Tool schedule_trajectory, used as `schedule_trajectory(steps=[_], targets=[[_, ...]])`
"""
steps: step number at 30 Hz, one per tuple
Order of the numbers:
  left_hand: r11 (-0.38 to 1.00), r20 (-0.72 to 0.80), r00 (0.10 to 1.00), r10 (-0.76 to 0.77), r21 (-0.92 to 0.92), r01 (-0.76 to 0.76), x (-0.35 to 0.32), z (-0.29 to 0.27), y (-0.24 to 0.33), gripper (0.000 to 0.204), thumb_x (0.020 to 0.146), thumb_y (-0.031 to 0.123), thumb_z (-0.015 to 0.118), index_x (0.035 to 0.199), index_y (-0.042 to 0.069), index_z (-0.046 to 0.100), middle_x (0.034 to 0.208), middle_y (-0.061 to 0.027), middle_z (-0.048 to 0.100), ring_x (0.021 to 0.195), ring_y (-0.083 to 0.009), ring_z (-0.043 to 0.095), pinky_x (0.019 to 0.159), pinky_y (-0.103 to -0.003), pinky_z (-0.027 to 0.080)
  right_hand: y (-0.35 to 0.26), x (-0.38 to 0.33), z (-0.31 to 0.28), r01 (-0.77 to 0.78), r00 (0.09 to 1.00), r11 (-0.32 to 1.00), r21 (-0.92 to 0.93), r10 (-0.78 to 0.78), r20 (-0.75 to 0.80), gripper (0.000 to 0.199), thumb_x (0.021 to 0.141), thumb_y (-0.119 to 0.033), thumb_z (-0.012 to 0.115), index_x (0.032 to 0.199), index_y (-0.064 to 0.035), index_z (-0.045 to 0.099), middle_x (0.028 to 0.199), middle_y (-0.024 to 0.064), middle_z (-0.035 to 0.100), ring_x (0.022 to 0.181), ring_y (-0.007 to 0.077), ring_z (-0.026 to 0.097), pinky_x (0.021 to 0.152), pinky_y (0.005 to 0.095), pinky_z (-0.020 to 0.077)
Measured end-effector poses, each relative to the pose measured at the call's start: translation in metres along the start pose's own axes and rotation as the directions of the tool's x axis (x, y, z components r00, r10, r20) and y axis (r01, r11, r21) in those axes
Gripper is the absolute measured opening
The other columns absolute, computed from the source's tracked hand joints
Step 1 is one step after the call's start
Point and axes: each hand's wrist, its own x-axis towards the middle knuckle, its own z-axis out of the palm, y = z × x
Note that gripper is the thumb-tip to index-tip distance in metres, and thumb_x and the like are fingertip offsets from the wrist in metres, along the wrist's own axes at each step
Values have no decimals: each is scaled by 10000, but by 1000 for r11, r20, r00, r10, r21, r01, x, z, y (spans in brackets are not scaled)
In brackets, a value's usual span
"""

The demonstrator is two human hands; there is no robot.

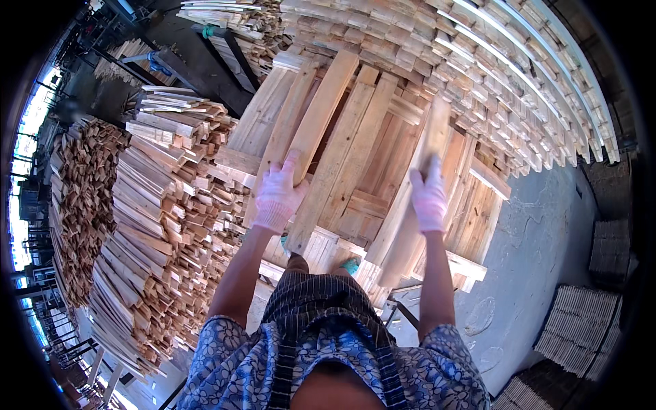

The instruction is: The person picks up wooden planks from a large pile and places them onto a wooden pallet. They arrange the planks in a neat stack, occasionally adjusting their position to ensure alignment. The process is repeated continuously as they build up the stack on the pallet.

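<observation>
Both my hands wear whitish-pink knitted gloves. My left hand [279, 195] is closed around the near end of a long wooden plank [326, 106], thumb on its right side. My right hand [429, 197] straddles another plank [437, 123], which is smeared by motion; the fingertips are blurred too. Beneath lies a layer of wooden boards with cross slats [369, 203], with gaps between some boards. Two loose planks [350, 147] lie side by side between my hands, running away from me.
Tall stacks of cut wood [147, 198] stand at my left. Beyond the boards rises a large pile of slatted wooden panels [410, 41], curving to the right. Grey floor [526, 239] shows at right, with bundled stacks [577, 328] farther over. Dark metal frame bars [229, 61] stand at the far left.
</observation>
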Motion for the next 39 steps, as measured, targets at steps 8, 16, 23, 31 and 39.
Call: schedule_trajectory(steps=[8, 16, 23, 31, 39], targets=[[968, 2, 994, 111, 227, -109, 39, 4, -9, 685, 863, 346, 734, 1462, 153, 463, 1251, -199, 572, 1145, -406, 588, 931, -513, 520, -74, 38, 154, 57, 994, 990, 131, -69, 85, 715, 984, -362, 613, 1586, -134, 301, 1384, 333, 447, 1097, 550, 600, 966, 539, 502], [975, 151, 989, 0, 220, -34, 30, 11, 5, 762, 885, 394, 724, 1529, 167, 386, 1296, -199, 541, 1176, -377, 591, 961, -505, 516, -66, 38, 158, -515, 844, 395, 761, 79, 531, 862, 841, -354, 847, 1508, -40, 399, 1294, 131, 638, 1162, 239, 631, 961, 368, 550], [958, 33, 958, -284, 44, 283, 110, -21, -62, 873, 843, 516, 715, 1553, 150, 364, 1362, -210, 559, 1219, -381, 584, 949, -473, 532, -57, 41, 168, -471, 874, 438, 766, 116, 471, 886, 811, -322, 874, 1498, -28, 399, 1288, 140, 639, 1111, 244, 653, 948, 380, 551], [847, 175, 984, -18, -521, 108, 144, -35, -82, 805, 856, 507, 724, 1490, 72, 482, 1235, -158, 679, 1032, -244, 679, 810, -356, 569, -53, 44, 167, -473, 874, 468, 747, 144, 463, 805, 832, -240, 867, 1460, -26, 410, 1213, 107, 688, 1069, 220, 681, 930, 403, 569], [906, 424, 902, -80, -347, 244, 168, 1, -13, 1017, 837, 583, 723, 1581, 26, 310, 1404, -242, 591, 1250, -301, 617, 1028, -394, 493, -85, 38, 181, -386, 922, 359, 850, 135, 362, 793, 816, -215, 862, 1443, 0, 426, 1239, 130, 673, 1036, 227, 687, 886, 371, 571]])
